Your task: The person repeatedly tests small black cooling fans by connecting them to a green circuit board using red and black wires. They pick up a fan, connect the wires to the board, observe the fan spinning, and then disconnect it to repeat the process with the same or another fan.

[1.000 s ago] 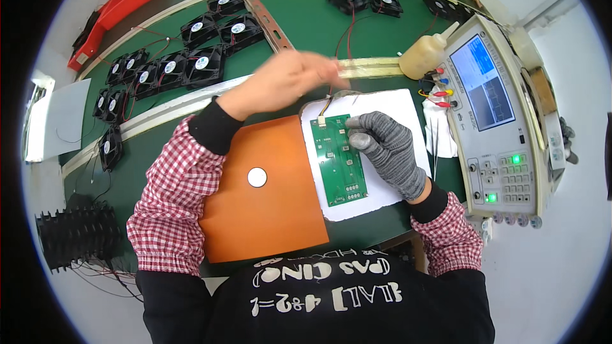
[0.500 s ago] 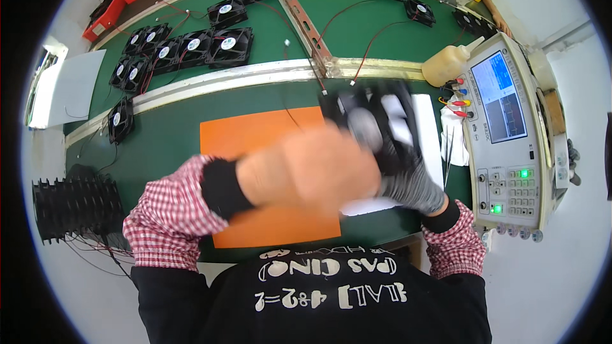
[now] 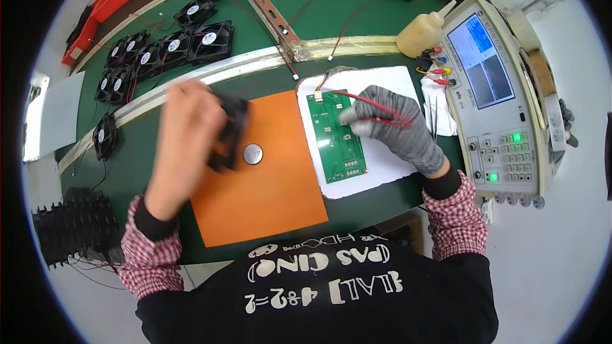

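Note:
My bare left hand (image 3: 185, 137) grips a black square cooling fan (image 3: 231, 132) and holds it over the left part of the orange mat (image 3: 268, 197), close to a small round silver disc (image 3: 253, 153). My gloved right hand (image 3: 390, 129) rests on a green circuit board (image 3: 336, 135) that lies on a white pad (image 3: 382, 165). Its fingers pinch the fan's red and black wires (image 3: 376, 105), which run to a white plug at the board's top end.
Several black fans (image 3: 162, 48) lie in rows at the back left beyond a metal rail (image 3: 268, 57). A grey test instrument with screen and buttons (image 3: 494, 95) stands at the right, a squeeze bottle (image 3: 421, 32) behind it. Black heat sinks (image 3: 73, 226) sit front left, a red tray (image 3: 108, 9) far left.
My left hand swept from the back of the bench down and to the left with a fan in it. The right hand shifted up the board and now holds the wires.

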Motion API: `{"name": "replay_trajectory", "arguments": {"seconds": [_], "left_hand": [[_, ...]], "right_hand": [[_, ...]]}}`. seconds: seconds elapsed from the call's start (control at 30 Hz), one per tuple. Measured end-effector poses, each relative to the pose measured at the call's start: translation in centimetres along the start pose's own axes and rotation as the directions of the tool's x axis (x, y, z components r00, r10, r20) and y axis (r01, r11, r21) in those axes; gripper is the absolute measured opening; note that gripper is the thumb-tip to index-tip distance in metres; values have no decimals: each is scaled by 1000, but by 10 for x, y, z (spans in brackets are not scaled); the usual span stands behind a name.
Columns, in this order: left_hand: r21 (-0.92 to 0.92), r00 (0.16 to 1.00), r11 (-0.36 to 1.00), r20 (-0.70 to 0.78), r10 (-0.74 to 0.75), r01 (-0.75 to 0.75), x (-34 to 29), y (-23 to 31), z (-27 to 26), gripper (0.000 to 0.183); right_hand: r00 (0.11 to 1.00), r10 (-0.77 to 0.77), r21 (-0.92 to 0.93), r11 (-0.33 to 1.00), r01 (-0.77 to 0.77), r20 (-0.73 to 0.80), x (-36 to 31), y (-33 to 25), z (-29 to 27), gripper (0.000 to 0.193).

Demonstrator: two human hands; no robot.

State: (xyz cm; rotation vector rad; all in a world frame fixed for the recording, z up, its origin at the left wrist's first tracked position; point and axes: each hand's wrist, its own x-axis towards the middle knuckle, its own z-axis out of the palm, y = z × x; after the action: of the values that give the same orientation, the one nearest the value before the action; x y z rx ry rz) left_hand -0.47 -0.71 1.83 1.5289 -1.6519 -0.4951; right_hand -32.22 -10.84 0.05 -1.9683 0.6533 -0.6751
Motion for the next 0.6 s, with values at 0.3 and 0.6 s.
{"name": "replay_trajectory", "arguments": {"seconds": [0.3, 0.6], "left_hand": [[-18, 908, 975, 362, 212, -220, -11, 7, 21, 76], [597, 733, 498, 242, 636, -629, -38, 49, 9, 62]], "right_hand": [[963, -256, -399, 894, 202, -85, -2, 31, 21, 21], [977, -192, -348, 925, 149, -93, 0, 31, 19, 21]]}}
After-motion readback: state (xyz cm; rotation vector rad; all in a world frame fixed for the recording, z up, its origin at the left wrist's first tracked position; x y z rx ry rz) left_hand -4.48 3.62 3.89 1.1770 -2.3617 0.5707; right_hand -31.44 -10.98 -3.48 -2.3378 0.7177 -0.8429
